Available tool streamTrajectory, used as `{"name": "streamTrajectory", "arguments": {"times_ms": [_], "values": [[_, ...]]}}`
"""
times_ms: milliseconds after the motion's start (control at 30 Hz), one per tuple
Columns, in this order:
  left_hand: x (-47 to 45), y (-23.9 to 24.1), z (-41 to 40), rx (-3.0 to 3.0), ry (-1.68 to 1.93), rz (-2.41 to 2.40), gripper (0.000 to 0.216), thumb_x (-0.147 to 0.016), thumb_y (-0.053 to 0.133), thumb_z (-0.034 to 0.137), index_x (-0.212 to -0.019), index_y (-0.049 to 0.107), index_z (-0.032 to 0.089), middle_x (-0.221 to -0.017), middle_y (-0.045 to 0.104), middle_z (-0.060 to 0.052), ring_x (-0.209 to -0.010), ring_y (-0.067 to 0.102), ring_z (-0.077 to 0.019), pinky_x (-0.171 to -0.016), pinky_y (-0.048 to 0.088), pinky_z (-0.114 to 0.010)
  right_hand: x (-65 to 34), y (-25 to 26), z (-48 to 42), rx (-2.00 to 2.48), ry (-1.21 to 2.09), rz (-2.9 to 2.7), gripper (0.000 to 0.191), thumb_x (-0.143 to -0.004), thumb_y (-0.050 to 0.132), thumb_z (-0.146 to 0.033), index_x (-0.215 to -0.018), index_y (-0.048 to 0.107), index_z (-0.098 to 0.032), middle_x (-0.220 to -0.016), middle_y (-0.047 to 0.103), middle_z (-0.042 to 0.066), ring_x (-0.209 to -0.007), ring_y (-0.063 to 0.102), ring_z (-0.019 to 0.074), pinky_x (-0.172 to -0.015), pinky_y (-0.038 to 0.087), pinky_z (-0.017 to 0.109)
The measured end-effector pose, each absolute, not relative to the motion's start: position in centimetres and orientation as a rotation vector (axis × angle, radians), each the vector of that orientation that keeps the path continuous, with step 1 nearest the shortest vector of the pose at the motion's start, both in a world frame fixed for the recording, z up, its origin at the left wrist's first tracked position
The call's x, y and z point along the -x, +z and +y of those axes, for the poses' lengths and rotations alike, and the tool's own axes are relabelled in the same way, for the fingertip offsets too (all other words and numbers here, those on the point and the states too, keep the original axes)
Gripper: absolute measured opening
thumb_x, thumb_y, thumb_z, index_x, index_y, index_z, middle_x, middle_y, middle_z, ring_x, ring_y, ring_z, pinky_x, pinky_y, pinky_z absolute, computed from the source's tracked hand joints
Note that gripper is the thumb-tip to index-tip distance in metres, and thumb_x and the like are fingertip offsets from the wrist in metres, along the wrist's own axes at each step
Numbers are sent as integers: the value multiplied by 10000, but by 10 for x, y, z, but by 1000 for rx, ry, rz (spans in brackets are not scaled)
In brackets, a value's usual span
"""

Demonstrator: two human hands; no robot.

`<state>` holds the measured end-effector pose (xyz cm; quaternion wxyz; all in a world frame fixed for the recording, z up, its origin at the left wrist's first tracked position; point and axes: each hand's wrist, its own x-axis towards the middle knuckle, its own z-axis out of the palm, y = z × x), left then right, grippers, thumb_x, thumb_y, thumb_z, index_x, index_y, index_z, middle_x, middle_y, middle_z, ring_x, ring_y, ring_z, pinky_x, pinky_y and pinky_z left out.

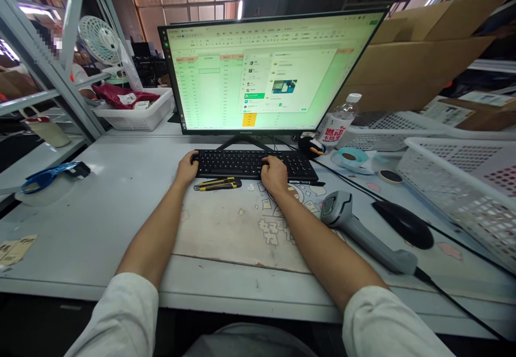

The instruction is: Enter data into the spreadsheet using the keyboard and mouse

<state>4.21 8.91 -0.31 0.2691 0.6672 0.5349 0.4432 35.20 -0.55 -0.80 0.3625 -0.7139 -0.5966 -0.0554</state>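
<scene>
A black keyboard (229,162) lies on a patterned desk mat, below the monitor (213,93). My left hand (187,168) rests at the keyboard's left end, a finger and the thumb over the edge keys. Over the right half of the keys lies my right hand (274,174), its fingers bent and partly hidden behind the back of the hand. Neither hand holds anything that I can see. Just in front of the keyboard, between the hands, sits a yellow and black box cutter (217,184). A black pen (308,183) is beside my right hand.
On the right are a grey barcode scanner (363,230), a black mouse (403,225), a roll of tape (352,156), a plastic bottle (338,120) and a white basket (463,185). Blue-handled scissors (44,177) lie left. Cables cross the desk's right side.
</scene>
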Motion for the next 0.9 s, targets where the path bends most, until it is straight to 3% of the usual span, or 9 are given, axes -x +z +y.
{"name": "streamTrajectory", "arguments": {"times_ms": [133,267,467,667,900], "values": [[-41,-7,92,-1812,1223,1414,490,-853,526,63,-1294,707,175,-1368,717,-65,-1307,644,-241,-1224,440,-411,-343,-6,-4,1885,-153,-1626,500,-958,394,-244,-1350,662,-87,-1494,585,198,-1433,469,327,-1233,324,502],[-40,-12,96,-1819,1245,1386,485,-845,532,80,-1287,706,179,-1364,717,-73,-1288,652,-247,-1227,439,-428,-334,-2,-4,1972,-157,-1701,547,-1024,403,-391,-1453,610,-122,-1597,491,187,-1499,386,371,-1243,282,569],[-41,-13,98,-1719,1321,1328,460,-829,511,76,-1226,722,173,-1313,737,-81,-1266,663,-243,-1216,443,-422,-329,9,-6,2060,-163,-1785,542,-1047,401,-425,-1466,606,-150,-1600,492,179,-1485,402,369,-1232,295,567],[-36,-10,102,-1381,1330,1219,455,-825,490,75,-1225,690,162,-1182,769,-82,-1114,724,-224,-1055,561,-387,-328,15,-4,2074,-161,-1804,548,-1044,373,-391,-1447,612,-105,-1552,525,203,-1452,420,381,-1223,304,559],[-37,-14,102,-1533,1254,1124,595,-736,555,38,-1311,646,160,-1309,713,-109,-1264,662,-253,-1172,491,-446,-326,16,-3,2090,-150,-1788,553,-1035,358,-361,-1451,605,-92,-1555,513,210,-1449,409,381,-1221,296,543]]}}
